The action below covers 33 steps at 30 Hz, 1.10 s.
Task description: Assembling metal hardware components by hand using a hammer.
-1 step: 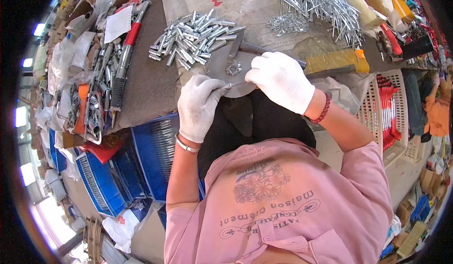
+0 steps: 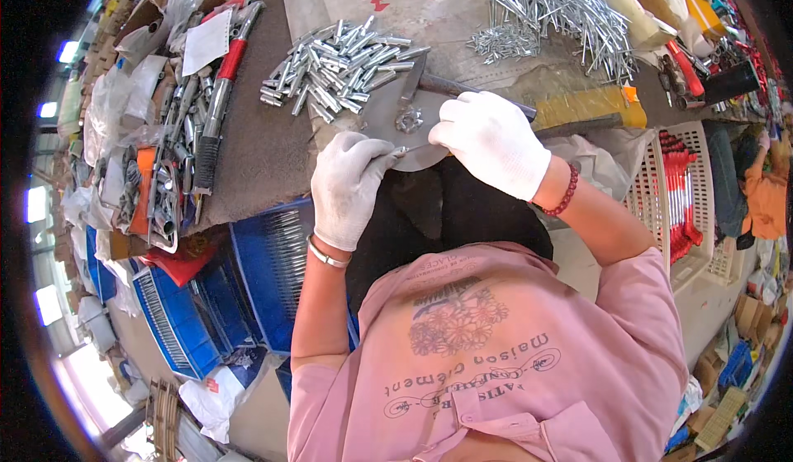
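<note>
My left hand (image 2: 351,188), in a white glove, is closed in a pinch on a small shiny metal piece (image 2: 401,150). Also gloved, my right hand (image 2: 496,144) pinches a thin metal pin (image 2: 422,145), whose tip points toward that piece. Most of both parts is hidden by the fingers. Beneath them lies a grey metal plate (image 2: 382,113) with a notched metal ring (image 2: 408,120) on it. A hammer (image 2: 462,88) rests just beyond my right hand. Past the plate are a heap of short metal sleeves (image 2: 339,67) and a heap of long metal pins (image 2: 570,16).
Smaller metal pins (image 2: 504,44) lie beside the long ones. Tools and plastic bags crowd the bench's left, including a red-and-black bar tool (image 2: 221,94). Blue crates (image 2: 268,272) stand below left, a white basket (image 2: 700,189) at right. Another person in orange (image 2: 764,189) is at far right.
</note>
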Each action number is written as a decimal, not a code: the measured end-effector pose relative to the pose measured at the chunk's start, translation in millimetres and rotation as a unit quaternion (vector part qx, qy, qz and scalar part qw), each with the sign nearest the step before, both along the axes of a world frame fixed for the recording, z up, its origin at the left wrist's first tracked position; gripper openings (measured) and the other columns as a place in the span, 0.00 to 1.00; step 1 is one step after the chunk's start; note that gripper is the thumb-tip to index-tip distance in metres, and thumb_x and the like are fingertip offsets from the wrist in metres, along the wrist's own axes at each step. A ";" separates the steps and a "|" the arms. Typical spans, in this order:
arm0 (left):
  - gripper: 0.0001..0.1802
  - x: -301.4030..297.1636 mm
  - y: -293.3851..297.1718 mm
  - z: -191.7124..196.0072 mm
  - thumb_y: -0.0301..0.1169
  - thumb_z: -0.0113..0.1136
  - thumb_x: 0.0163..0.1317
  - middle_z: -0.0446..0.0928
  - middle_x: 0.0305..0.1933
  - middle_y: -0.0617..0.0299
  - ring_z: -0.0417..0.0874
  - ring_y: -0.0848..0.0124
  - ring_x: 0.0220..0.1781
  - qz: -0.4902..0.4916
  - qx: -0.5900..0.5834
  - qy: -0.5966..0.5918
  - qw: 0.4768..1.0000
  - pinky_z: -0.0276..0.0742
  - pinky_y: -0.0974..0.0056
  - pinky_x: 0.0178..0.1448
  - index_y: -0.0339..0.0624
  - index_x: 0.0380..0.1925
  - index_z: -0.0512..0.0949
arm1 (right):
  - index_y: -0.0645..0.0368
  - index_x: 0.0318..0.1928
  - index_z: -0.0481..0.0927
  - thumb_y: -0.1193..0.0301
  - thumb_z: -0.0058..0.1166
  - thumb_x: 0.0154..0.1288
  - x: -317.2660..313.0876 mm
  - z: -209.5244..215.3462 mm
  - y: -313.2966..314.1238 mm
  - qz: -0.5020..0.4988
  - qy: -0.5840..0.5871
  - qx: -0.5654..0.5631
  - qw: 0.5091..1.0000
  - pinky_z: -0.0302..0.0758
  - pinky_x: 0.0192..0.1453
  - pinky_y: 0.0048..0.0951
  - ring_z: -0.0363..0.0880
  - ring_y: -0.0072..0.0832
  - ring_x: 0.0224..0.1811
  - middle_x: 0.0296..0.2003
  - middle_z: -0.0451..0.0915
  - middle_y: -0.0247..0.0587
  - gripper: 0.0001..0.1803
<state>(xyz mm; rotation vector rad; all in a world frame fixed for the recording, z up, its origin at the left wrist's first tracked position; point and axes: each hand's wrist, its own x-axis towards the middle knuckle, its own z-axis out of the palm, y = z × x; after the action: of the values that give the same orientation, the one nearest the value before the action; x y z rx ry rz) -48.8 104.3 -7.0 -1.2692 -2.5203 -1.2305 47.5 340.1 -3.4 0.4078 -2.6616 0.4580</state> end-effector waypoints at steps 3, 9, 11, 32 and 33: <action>0.07 2.4 2.1 -1.5 0.24 0.75 0.57 0.83 0.37 0.55 0.86 0.55 0.43 0.000 0.016 -0.012 1.000 0.80 0.56 0.48 0.43 0.36 0.89 | 0.49 0.35 0.85 0.73 0.62 0.59 -2.7 1.6 -3.4 0.006 -0.008 0.009 1.000 0.79 0.48 0.39 0.80 0.37 0.42 0.34 0.77 0.35 0.04; 0.07 8.4 2.2 3.5 0.24 0.75 0.56 0.82 0.37 0.56 0.85 0.55 0.42 0.009 0.019 -0.005 1.000 0.80 0.56 0.47 0.44 0.36 0.89 | 0.46 0.39 0.87 0.68 0.66 0.62 -7.1 -4.1 -1.6 -0.013 0.019 -0.027 0.999 0.80 0.48 0.39 0.82 0.36 0.42 0.34 0.78 0.33 0.05; 0.07 10.2 2.7 9.3 0.25 0.76 0.56 0.82 0.37 0.57 0.85 0.55 0.41 0.024 0.007 0.008 1.000 0.80 0.56 0.46 0.45 0.35 0.88 | 0.46 0.39 0.88 0.67 0.67 0.63 -8.9 1.7 23.5 -0.088 0.056 0.005 0.995 0.82 0.46 0.39 0.84 0.37 0.40 0.34 0.80 0.34 0.04; 0.09 6.8 -0.8 -4.1 0.25 0.74 0.56 0.81 0.38 0.58 0.85 0.54 0.43 0.019 0.008 0.046 0.999 0.80 0.54 0.46 0.48 0.37 0.86 | 0.58 0.44 0.87 0.75 0.64 0.68 -22.5 29.0 21.2 -0.083 -0.104 -0.235 0.963 0.82 0.43 0.26 0.84 0.20 0.34 0.34 0.87 0.37 0.06; 0.09 6.2 0.1 -3.9 0.25 0.74 0.56 0.80 0.38 0.58 0.85 0.54 0.43 0.015 0.014 0.054 0.998 0.81 0.54 0.46 0.48 0.37 0.86 | 0.60 0.43 0.87 0.77 0.64 0.68 -17.0 28.2 6.0 -0.063 -0.131 -0.272 0.951 0.81 0.42 0.25 0.83 0.19 0.34 0.33 0.87 0.37 0.05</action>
<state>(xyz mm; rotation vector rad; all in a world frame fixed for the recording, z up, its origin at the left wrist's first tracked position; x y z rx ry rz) -42.5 104.4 -10.9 -1.2522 -2.4288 -1.1541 30.5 346.2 24.8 0.0061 -2.6275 1.2349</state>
